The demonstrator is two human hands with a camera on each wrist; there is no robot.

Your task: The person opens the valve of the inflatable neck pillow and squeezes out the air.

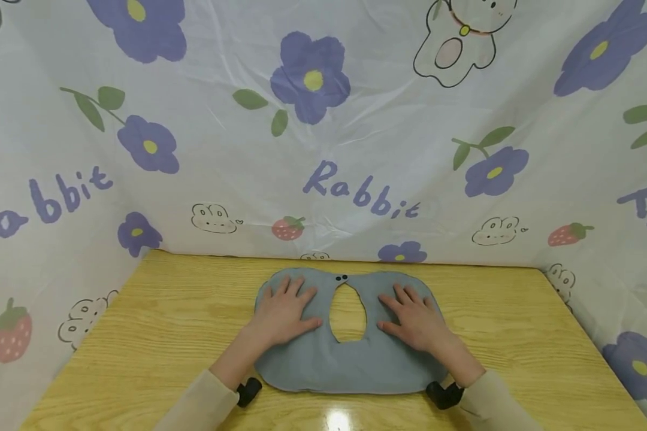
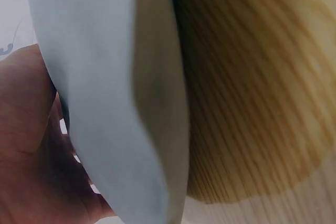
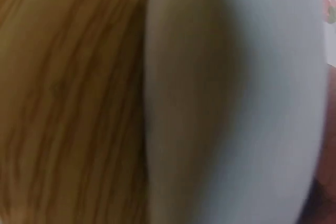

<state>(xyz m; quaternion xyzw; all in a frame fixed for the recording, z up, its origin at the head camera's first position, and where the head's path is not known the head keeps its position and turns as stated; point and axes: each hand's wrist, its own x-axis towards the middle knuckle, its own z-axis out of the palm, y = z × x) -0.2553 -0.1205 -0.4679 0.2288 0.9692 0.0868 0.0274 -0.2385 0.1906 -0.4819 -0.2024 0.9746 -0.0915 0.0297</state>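
A grey U-shaped neck pillow point(image 1: 350, 370) lies flat on the table, its two ends meeting at the far side, where two small dark snaps point(image 1: 342, 278) show. The left hand point(image 1: 283, 314) rests on the pillow's left arm with fingers spread. On the right arm of the pillow lies the right hand point(image 1: 414, 317), its fingers also spread and pointing away. Close up in the left wrist view, the pillow's side point(image 2: 105, 103) stands beside the palm point(image 2: 26, 124). The right wrist view is blurred, with the pillow point(image 3: 278, 87) covering most of that hand.
The wooden table point(image 1: 194, 317) extends to both sides of the pillow. A white cloth point(image 1: 237, 173) printed with flowers and rabbits hangs along the back and sides. Black wrist devices point(image 1: 249, 392) sit by the cream sleeves point(image 1: 199, 401), near the pillow's front corners.
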